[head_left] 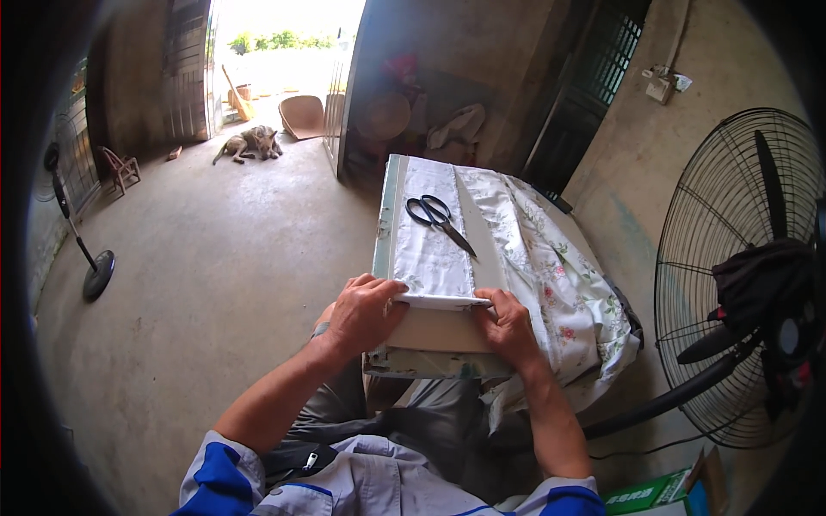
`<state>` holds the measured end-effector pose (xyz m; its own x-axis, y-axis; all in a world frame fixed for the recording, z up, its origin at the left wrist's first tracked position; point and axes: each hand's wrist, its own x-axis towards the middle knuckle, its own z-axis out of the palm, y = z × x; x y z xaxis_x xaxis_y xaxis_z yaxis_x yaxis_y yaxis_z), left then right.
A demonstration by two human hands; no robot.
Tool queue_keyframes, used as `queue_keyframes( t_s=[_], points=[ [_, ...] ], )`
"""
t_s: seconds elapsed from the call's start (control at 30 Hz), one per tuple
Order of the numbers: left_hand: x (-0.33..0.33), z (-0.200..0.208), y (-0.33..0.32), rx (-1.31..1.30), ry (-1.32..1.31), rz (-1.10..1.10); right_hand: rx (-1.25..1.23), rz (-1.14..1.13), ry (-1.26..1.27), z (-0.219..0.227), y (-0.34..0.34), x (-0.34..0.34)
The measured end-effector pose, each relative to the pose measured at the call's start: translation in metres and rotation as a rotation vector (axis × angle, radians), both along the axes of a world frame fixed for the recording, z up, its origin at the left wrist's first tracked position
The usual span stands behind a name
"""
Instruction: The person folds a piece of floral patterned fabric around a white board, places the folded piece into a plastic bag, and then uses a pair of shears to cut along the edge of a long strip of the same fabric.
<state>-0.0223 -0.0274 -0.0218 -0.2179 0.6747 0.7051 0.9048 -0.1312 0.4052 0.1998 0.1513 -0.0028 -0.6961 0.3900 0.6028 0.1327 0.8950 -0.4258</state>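
Observation:
A long strip of white cloth [434, 249] lies along the left side of a small table [422, 365]. Its near end is folded over into a narrow band. My left hand [361, 311] grips the left end of that fold, thumb on top. At the fold's right end, my right hand [509, 328] pinches the cloth the same way. Black-handled scissors [440, 222] rest on the strip beyond my hands, blades pointing to the near right. Right of the strip spreads a rumpled floral cloth [551, 284], which hangs over the table's right edge.
A large black fan [731, 275] stands close on the right, a smaller standing fan [77, 232] at far left. A dog [249, 144] lies near the open doorway, beside a woven scoop basket [302, 116]. A green box [650, 492] sits at lower right.

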Motion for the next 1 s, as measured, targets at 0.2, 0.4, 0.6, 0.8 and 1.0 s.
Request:
queue_keyframes(
  t_s=[0.2, 0.4, 0.6, 0.8, 1.0],
  points=[
    [-0.005, -0.006, 0.007, -0.034, -0.192, 0.047, -0.106, -0.058, 0.033, -0.008, 0.005, -0.007],
    [-0.006, -0.005, 0.011, -0.077, -0.272, 0.088, -0.128, -0.133, 0.011, -0.007, 0.002, -0.013],
    [-0.007, -0.007, 0.014, -0.097, -0.266, 0.120, -0.163, -0.202, -0.003, -0.010, 0.000, -0.018],
    [-0.005, 0.002, 0.015, -0.174, -0.279, 0.159, -0.199, -0.268, -0.047, -0.006, -0.003, -0.021],
    [-0.003, 0.004, 0.017, -0.233, -0.303, 0.187, -0.196, -0.315, -0.087, -0.003, -0.003, -0.023]
  ],
)
